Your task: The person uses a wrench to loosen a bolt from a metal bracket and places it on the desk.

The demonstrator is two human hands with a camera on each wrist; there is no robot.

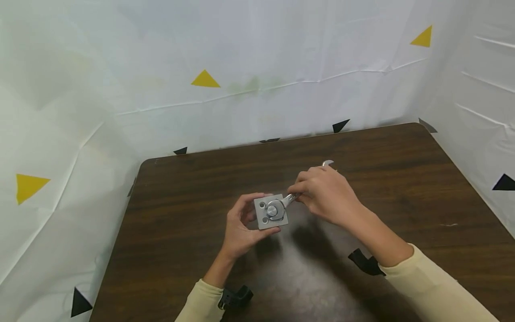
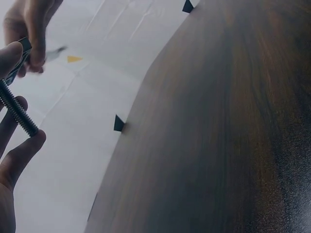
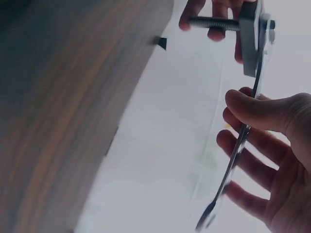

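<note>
A square grey metal plate (image 1: 272, 211) with holes is held above the table by my left hand (image 1: 240, 228), fingers curled round its edges. A nut or bolt head (image 1: 273, 209) sits on its face, and a threaded bolt (image 2: 18, 111) sticks out behind the plate, with my left fingertips (image 2: 34, 138) at its end. My right hand (image 1: 326, 193) grips a silver wrench (image 1: 290, 198), whose head sits on the nut. In the right wrist view the wrench (image 3: 238, 145) runs down from the plate (image 3: 249, 39) past my fingers (image 3: 252, 109).
A dark brown wooden table (image 1: 402, 188) stands in a white sheeted enclosure with yellow triangles (image 1: 205, 79) and black triangles (image 1: 340, 125). Black wrist straps (image 1: 365, 263) show on both cream sleeves.
</note>
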